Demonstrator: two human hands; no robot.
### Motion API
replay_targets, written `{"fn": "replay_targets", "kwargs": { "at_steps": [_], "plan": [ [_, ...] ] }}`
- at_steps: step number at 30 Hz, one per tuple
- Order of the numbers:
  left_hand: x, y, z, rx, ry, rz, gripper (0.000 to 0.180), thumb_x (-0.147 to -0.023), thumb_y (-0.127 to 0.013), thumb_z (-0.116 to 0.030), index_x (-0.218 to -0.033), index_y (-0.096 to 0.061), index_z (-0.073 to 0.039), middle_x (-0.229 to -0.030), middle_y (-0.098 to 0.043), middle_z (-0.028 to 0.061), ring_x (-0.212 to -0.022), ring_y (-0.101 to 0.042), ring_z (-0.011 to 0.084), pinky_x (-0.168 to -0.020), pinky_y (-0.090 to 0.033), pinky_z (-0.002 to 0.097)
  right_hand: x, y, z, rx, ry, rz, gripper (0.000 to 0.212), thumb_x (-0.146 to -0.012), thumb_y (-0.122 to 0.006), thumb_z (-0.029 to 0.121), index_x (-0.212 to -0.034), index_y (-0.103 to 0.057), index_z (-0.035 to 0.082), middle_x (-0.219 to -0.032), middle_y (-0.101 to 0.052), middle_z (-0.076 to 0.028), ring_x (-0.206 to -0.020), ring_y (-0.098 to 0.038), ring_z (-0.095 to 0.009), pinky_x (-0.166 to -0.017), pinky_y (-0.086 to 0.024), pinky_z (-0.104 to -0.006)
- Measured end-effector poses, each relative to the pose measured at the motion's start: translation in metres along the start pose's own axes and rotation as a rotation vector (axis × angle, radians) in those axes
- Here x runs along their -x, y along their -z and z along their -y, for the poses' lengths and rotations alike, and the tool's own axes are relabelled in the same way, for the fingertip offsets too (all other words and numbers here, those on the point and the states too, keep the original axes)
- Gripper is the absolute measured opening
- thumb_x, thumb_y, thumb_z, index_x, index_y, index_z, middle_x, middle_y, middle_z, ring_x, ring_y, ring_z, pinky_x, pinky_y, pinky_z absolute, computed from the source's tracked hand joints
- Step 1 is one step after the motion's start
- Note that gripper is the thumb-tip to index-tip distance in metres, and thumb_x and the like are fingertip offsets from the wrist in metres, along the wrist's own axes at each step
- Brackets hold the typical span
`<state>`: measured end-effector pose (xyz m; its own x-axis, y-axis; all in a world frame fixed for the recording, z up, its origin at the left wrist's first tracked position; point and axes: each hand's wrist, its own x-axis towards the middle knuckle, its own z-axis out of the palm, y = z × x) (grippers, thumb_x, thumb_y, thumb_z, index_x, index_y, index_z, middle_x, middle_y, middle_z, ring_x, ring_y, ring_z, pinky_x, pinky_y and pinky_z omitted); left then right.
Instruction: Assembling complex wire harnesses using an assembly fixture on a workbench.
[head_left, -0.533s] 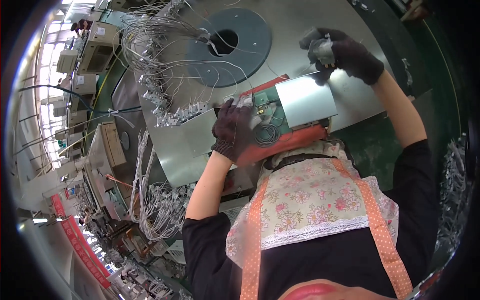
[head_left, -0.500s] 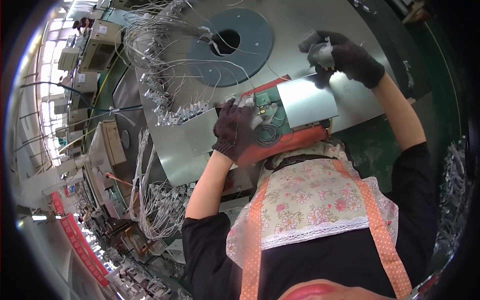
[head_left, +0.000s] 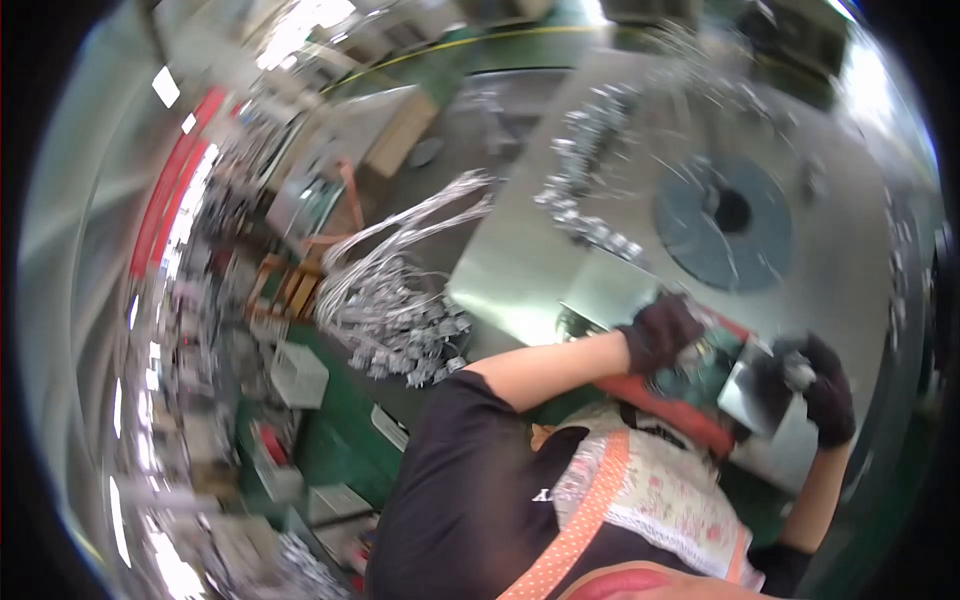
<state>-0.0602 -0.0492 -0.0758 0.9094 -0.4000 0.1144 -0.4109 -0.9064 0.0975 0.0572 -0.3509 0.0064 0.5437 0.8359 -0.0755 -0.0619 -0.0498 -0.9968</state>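
Observation:
My left hand [head_left: 662, 332], in a dark glove, is at the left end of a green and red fixture [head_left: 700, 423]. Its fingers are curled in; whatever they hold, if anything, is hidden and blurred. My right hand [head_left: 828, 392], gloved too, is closed round a small grey object [head_left: 797, 372] whose kind I cannot make out. It is just beyond the right edge of a shiny metal plate [head_left: 752, 398] on the fixture. Wires and small parts between the hands are smeared by motion.
A blue-grey disc [head_left: 690, 222] with a dark centre hole lies on the metal table [head_left: 515, 270]. Small metal parts [head_left: 572, 185] on wires line its left side. A wire bundle [head_left: 400, 310] with many metal ends hangs left of the table. Cartons [head_left: 400, 125] stand farther off.
The whole view has swung leftward and turned, so the table now sits at the right. Both hands stay at the fixture. The right hand still holds the grey object, now closer to the metal plate.

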Motion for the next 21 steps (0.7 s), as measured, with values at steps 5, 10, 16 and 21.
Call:
{"fn": "replay_targets", "kwargs": {
  "at_steps": [5,10,16,21],
  "plan": [
    [0.009,-0.049,-0.003,-0.356,0.03,-0.231,0.033,-0.083,-0.066,-0.028,-0.106,-0.059,-0.005,-0.082,-0.065,0.009,-0.075,-0.066,0.03,-0.079,-0.057,0.0408,-0.021,0.003,-0.037,-0.181,0.081,-0.434,0.044,-0.095,-0.067,0.02,-0.134,-0.058,0.001,-0.109,-0.068,-0.011,-0.093,-0.065,-0.018,-0.081,-0.055,-0.0302],
    [0.009,-0.013,-0.009,-0.18,0.069,-0.276,0.013,-0.093,-0.061,-0.015,-0.098,-0.061,-0.003,-0.077,-0.062,0.0119,-0.072,-0.066,0.0311,-0.075,-0.06,0.0429,-0.041,0.029,-0.072,-0.124,0.019,-0.176,0.052,-0.103,-0.062,0.027,-0.147,-0.05,0.003,-0.122,-0.063,-0.007,-0.101,-0.065,-0.022,-0.084,-0.057,-0.0335],
    [0.001,-0.034,-0.003,0.42,0.256,-0.246,0.02,-0.093,-0.059,-0.023,-0.093,-0.063,-0.003,-0.091,-0.065,0.0188,-0.089,-0.063,0.0381,-0.082,-0.052,0.0466,-0.042,-0.009,-0.052,-0.261,0.05,-0.138,0.054,-0.096,-0.071,0.029,-0.14,-0.054,0.003,-0.132,-0.061,-0.007,-0.11,-0.064,-0.024,-0.099,-0.052,-0.0391],
    [-0.004,-0.067,-0.002,0.469,0.29,-0.353,0.022,-0.093,-0.059,-0.021,-0.087,-0.062,-0.001,-0.083,-0.064,0.0163,-0.076,-0.065,0.0334,-0.07,-0.052,0.0419,-0.042,-0.029,-0.048,-0.266,0.007,-0.165,0.055,-0.097,-0.07,0.028,-0.142,-0.052,0.003,-0.125,-0.064,-0.007,-0.107,-0.065,-0.024,-0.095,-0.053,-0.0389]
  ]
}}
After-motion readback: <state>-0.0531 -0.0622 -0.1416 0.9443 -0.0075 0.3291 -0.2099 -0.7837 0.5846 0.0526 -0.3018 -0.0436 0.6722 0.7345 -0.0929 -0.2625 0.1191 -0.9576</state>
